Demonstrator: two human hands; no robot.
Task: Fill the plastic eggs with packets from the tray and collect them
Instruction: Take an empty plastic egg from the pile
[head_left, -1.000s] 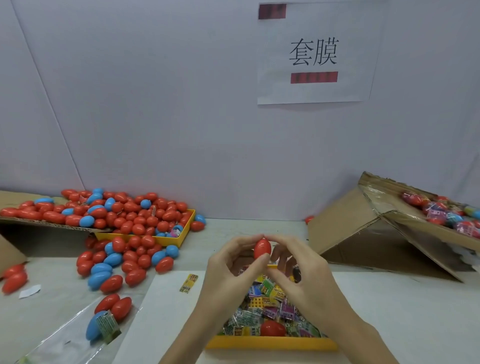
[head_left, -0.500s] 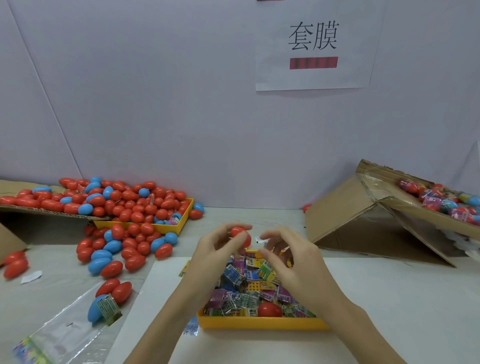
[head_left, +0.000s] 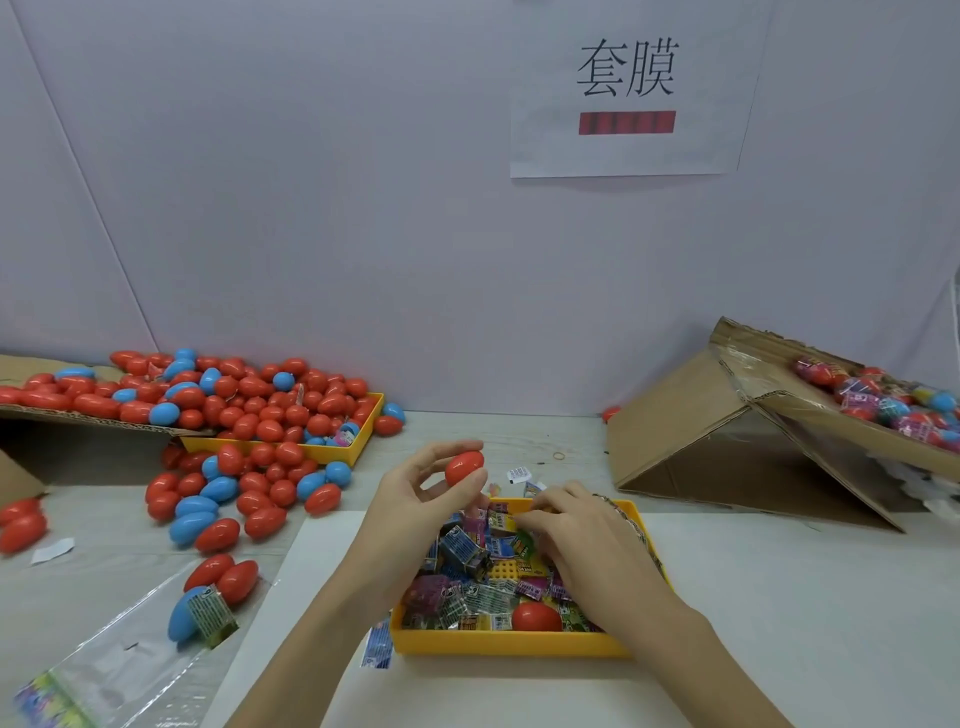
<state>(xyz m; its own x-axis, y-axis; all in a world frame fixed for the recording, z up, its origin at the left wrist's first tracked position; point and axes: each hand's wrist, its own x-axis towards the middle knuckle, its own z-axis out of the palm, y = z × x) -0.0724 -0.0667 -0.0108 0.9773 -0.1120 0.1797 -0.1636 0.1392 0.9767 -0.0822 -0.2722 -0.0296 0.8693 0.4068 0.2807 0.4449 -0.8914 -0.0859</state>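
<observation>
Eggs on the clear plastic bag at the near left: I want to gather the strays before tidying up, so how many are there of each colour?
Red eggs: 2
Blue egg: 1
Total: 3

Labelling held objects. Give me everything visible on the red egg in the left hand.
The red egg is a small, smooth, glossy egg that looks like plastic, plain orange-red with no print visible. It looks closed; no seam can be made out. The left hand pinches it between thumb and fingertips, long axis tilted, in the air above the far edge of the yellow tray of packets. Only the fingers touch it. The right hand is apart from it, down among the packets.
</observation>
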